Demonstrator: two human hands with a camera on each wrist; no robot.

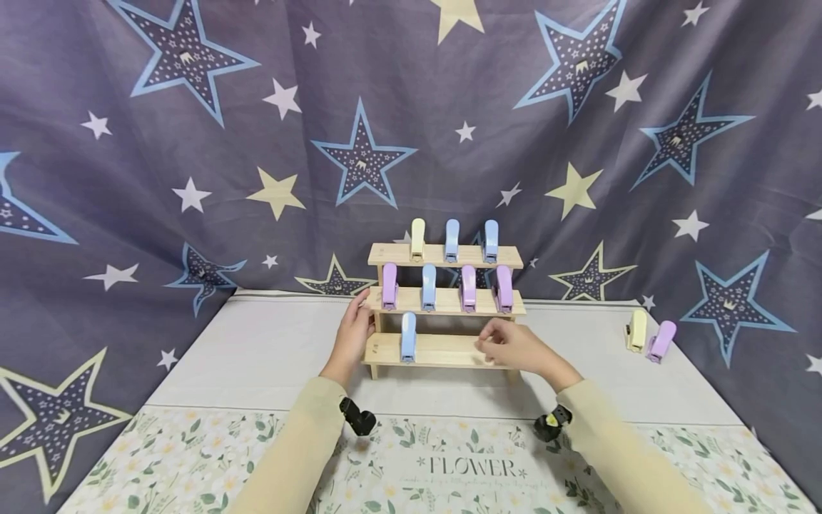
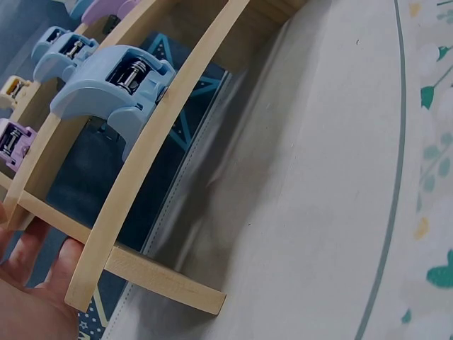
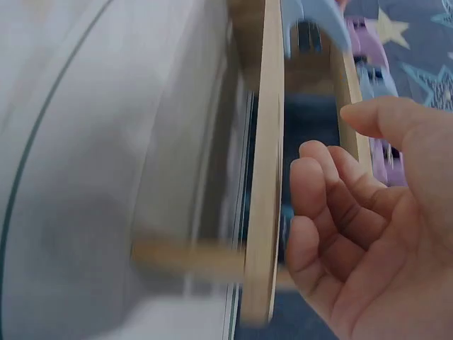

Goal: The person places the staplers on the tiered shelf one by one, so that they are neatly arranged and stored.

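A three-tier wooden stand (image 1: 462, 355) holds small upright staplers. My left hand (image 1: 352, 332) grips its left side, with fingers (image 2: 27, 248) around the end of the middle tier. At the right part of the lowest tier is my right hand (image 1: 516, 346); its fingers (image 3: 308, 188) are loosely bent and hold nothing. A blue stapler (image 1: 408, 337) stands on the left of that tier. Along the middle tier are a purple stapler (image 1: 389, 287), a blue stapler (image 1: 429, 287) and two more purple staplers (image 1: 468, 288). The top tier carries a yellow stapler (image 1: 417, 239) and two blue ones (image 1: 452, 240).
Far right on the white table (image 1: 276, 350) are another yellow stapler (image 1: 636, 330) and a purple stapler (image 1: 661, 341). A floral mat (image 1: 411, 432) covers the near side. Behind the stand hangs a star-patterned curtain (image 1: 437, 178).
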